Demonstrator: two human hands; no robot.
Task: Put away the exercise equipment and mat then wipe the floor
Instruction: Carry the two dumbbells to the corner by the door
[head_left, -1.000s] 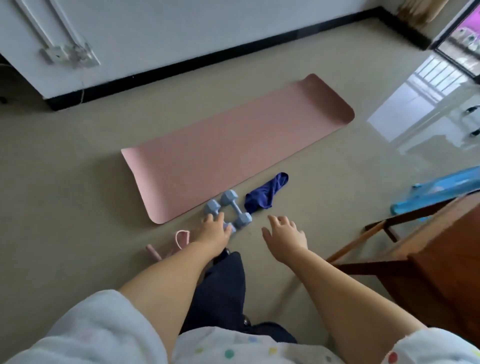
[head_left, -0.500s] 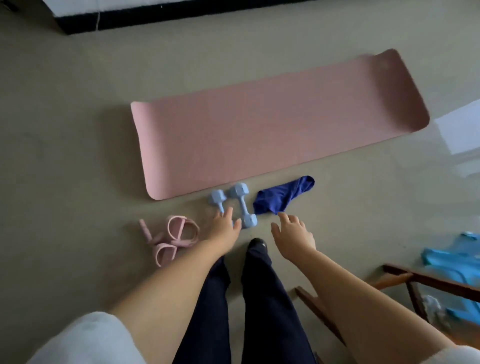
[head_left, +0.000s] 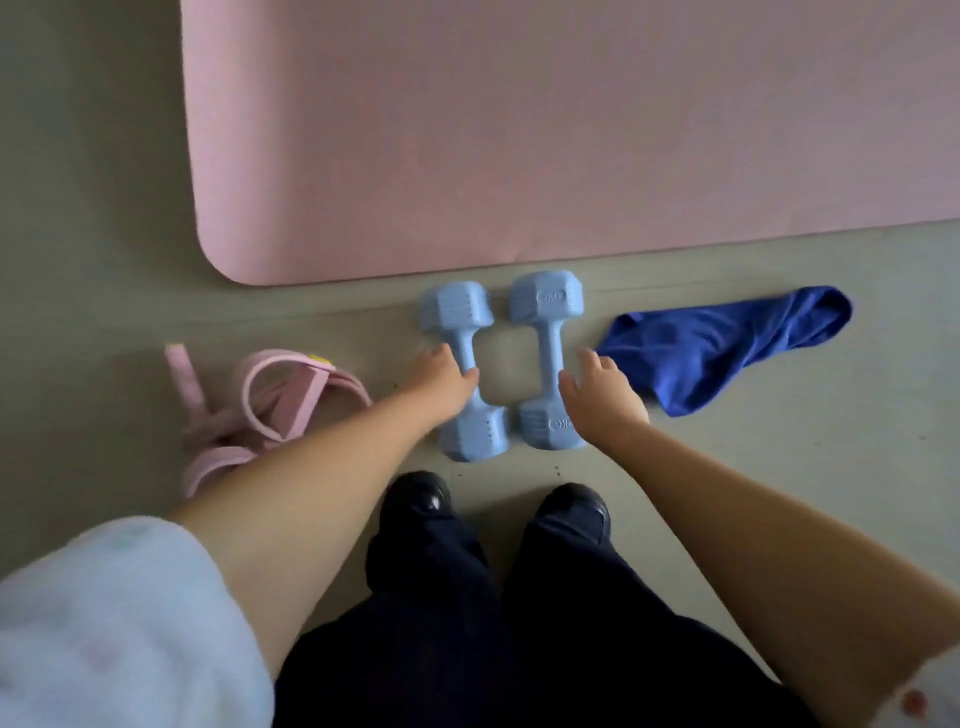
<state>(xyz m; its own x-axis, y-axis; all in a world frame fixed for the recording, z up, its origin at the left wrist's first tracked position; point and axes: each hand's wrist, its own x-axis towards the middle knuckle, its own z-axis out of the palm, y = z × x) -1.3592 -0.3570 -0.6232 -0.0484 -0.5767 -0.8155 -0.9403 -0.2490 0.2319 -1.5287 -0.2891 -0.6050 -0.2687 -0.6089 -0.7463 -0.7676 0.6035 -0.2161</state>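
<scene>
Across the top of the floor (head_left: 93, 218) lies the pink mat (head_left: 519, 130), flat and unrolled. Just below its edge sit pink resistance bands (head_left: 270, 400), a blue cloth (head_left: 717, 348) and two blue dumbbells (head_left: 548, 358). Left hand (head_left: 441, 384) touches one handle, fingers spread; right hand (head_left: 602, 389) hovers, fingers relaxed.

mat (head_left: 571, 130) cropped top and right

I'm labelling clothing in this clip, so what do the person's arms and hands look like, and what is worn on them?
Both forearms are bare, and the left hand and right hand wear no gloves. The sleeves are pushed up: the left sleeve is white and fluffy with faint pastel dots, and the right sleeve shows white with a red dot.
</scene>
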